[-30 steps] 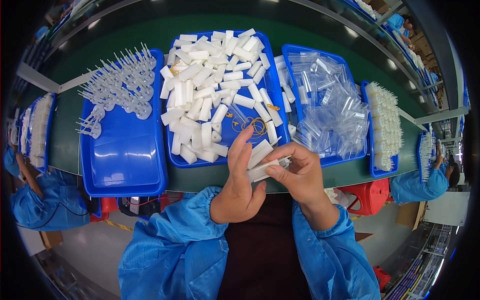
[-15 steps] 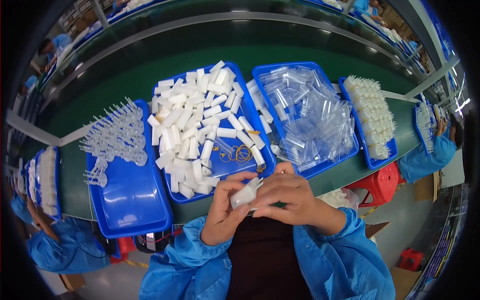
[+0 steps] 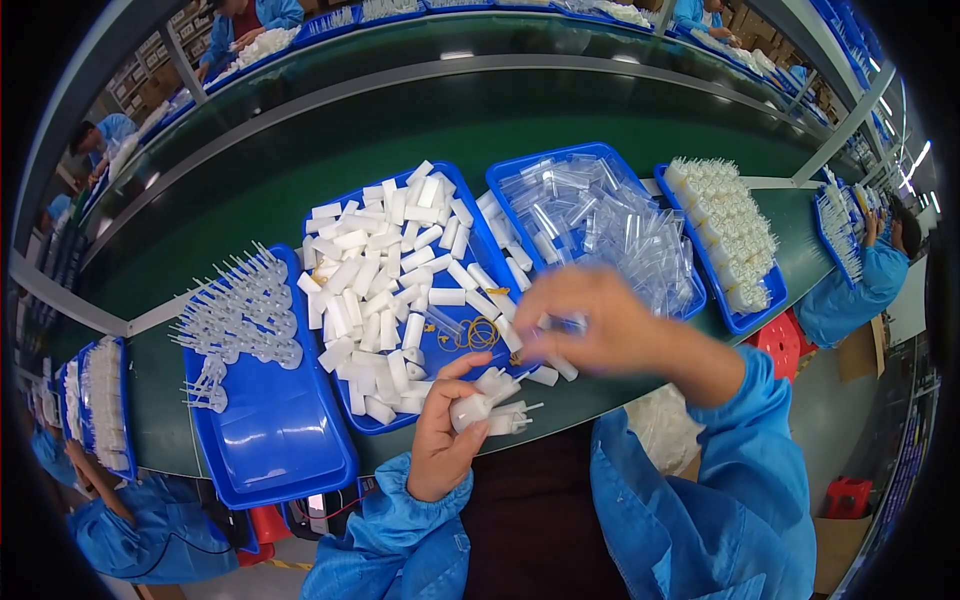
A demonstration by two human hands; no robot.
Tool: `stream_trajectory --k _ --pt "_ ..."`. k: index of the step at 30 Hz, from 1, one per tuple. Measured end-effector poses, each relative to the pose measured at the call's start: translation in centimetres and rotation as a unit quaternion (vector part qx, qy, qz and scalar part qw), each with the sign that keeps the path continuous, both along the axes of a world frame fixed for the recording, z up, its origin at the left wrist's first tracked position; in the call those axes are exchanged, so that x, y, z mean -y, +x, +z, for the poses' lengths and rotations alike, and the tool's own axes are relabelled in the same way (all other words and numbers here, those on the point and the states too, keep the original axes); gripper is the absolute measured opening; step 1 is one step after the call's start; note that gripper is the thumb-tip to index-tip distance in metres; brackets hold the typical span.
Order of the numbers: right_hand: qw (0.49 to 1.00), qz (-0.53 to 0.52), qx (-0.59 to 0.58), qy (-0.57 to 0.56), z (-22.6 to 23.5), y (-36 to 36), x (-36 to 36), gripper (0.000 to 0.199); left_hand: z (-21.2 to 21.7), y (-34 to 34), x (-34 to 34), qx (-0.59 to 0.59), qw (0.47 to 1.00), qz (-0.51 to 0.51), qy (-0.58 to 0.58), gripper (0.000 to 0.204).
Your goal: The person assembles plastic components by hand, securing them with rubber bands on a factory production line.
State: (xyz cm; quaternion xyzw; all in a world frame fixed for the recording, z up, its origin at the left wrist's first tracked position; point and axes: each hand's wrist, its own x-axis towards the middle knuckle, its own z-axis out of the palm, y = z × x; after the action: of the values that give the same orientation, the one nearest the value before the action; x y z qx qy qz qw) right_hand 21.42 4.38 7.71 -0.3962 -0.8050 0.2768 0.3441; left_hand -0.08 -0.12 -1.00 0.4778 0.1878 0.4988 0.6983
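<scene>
My left hand is closed around a small cluster of white plastic pieces with thin prongs, near the table's front edge. Just right of it, my right hand is smeared by motion, over the front of the blue tray of clear plastic sleeves. Something clear and bluish shows at its fingers, too blurred to name. Left of that tray lies a blue tray heaped with white cylinders, which also holds several yellow rubber bands.
At the left a blue tray carries white pronged pieces. On the right a blue tray holds packed rows of white pronged pieces. A red stool stands below the table. Co-workers in blue sit at both sides and across.
My right hand has left my left hand and swung up and right toward the sleeve tray. My left hand keeps the white pieces, now more exposed. The view has shifted slightly.
</scene>
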Motion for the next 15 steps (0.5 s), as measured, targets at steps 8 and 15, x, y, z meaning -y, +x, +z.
stream_trajectory --k 8,15 --pt "0.865 -0.247 0.427 -0.090 -2.7 5.3 -12.2 0.026 0.8 0.3 0.7 0.013 1.000 -0.028 -0.007 0.022" --pt "0.818 -0.249 0.506 -0.111 -2.8 3.6 -12.7 0.028 0.8 -0.2 0.7 -0.028 0.999 -0.019 -0.015 0.023"
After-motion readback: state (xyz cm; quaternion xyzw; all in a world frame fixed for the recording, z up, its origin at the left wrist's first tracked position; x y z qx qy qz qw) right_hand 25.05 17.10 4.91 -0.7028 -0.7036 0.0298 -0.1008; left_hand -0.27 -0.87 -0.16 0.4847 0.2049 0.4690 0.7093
